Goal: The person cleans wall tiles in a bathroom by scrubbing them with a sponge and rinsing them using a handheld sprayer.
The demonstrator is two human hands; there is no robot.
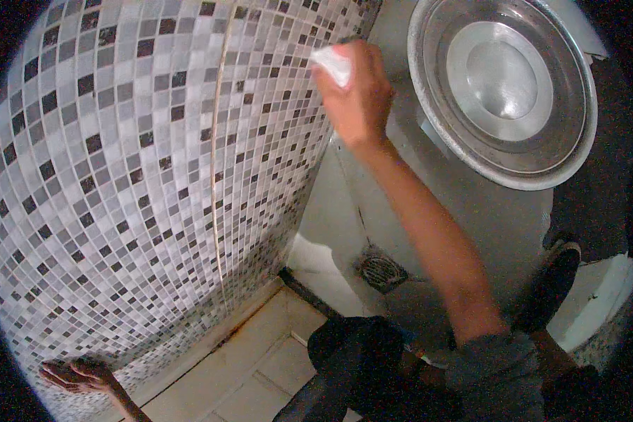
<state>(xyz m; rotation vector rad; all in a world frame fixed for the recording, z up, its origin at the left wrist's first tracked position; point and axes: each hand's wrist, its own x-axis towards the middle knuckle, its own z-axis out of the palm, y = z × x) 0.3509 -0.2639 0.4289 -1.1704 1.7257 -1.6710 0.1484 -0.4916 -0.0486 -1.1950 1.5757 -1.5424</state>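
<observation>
My right hand grips a white cloth or pad with a pinkish edge. It is held up close to the mosaic-tiled wall, and some blur shows on the hand. Whether the pad touches the tiles I cannot tell. My left hand is at the lower left beside the same wall, fingers spread and holding nothing. Grey, white and black small tiles cover the wall, and a thin pale cord or strip runs down it.
A large round metal basin stands at the upper right. In the floor below is a grated drain. A dark shoe rests at the right, near a dark mat or cloth. Beige floor tiles border the wall's foot.
</observation>
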